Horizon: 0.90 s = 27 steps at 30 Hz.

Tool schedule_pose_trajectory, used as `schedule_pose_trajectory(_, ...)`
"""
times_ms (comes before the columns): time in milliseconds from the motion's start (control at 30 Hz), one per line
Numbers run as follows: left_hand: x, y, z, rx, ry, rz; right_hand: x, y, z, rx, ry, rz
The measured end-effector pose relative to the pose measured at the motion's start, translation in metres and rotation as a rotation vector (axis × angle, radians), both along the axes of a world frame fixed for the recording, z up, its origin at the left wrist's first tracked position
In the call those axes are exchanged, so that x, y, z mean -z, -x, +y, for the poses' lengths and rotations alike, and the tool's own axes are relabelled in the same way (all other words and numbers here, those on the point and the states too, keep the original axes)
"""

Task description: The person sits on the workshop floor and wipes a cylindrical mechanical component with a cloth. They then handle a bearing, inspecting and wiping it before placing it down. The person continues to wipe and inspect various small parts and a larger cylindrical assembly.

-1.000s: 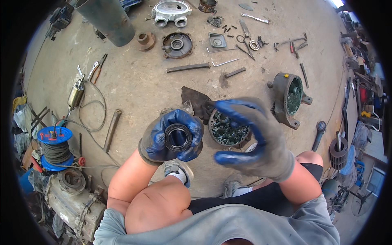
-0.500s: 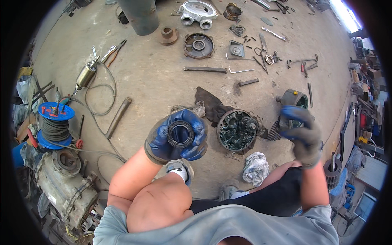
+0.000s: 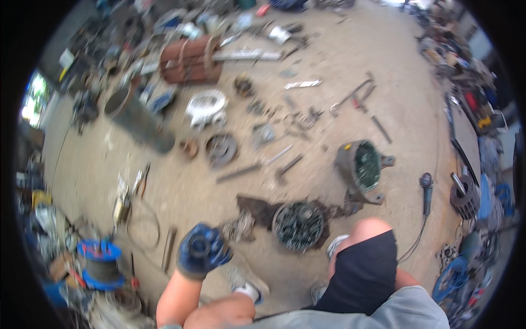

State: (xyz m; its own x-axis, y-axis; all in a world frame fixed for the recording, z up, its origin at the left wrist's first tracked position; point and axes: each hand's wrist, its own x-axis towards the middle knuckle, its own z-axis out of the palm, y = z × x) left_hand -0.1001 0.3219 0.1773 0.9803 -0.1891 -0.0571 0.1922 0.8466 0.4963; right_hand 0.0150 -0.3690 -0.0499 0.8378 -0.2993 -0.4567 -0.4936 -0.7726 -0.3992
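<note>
My left hand [image 3: 207,256], in a blue-coated work glove, is closed around a thick black ring [image 3: 200,245] and holds it over the floor by my left shoe. Motion blur softens the ring's edges. To the right of that hand, a round gear housing [image 3: 298,226] full of dark, oily gears sits on the floor on a dark rag [image 3: 257,210]. A crumpled pale cloth [image 3: 239,227] lies between the hand and the housing. My right hand is out of sight; only a bit of the right arm shows beside my knee.
A second oily housing [image 3: 350,167] stands at the right, with an angle grinder [image 3: 427,192] beyond it. Flat bars, wrenches and a flanged disc [image 3: 221,149] are spread ahead. A metal cylinder [image 3: 139,120] lies far left, and a blue cable reel [image 3: 98,251] stands near left.
The view has swung right and up toward the far floor. My right hand has left the picture from beside the second housing. My left hand keeps hold of the black ring.
</note>
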Motion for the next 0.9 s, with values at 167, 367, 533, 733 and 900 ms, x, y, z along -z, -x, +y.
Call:
schedule_pose_trajectory(167, -0.079, -0.033, -0.003, -0.075, -0.131, -0.078, 0.012, 0.026, 0.054, -0.081, 0.060, 0.138)
schedule_pose_trajectory(367, -0.187, -0.052, -0.009, -0.256, -0.302, -0.182, -0.004, 0.062, 0.077, -0.124, 0.096, 0.215)
schedule_pose_trajectory(533, -0.220, -0.049, -0.051, -0.413, -0.121, -0.041, 0.001, 0.119, 0.073, -0.106, 0.141, 0.237)
schedule_pose_trajectory(733, -0.188, -0.040, -0.131, -0.442, 0.010, 0.080, 0.027, 0.162, 0.054, 0.140, 0.016, 0.167)
schedule_pose_trajectory(900, -0.182, -0.045, -0.136, -0.561, -0.280, 0.382, 0.032, 0.196, 0.037, 0.457, 0.039, 0.083)
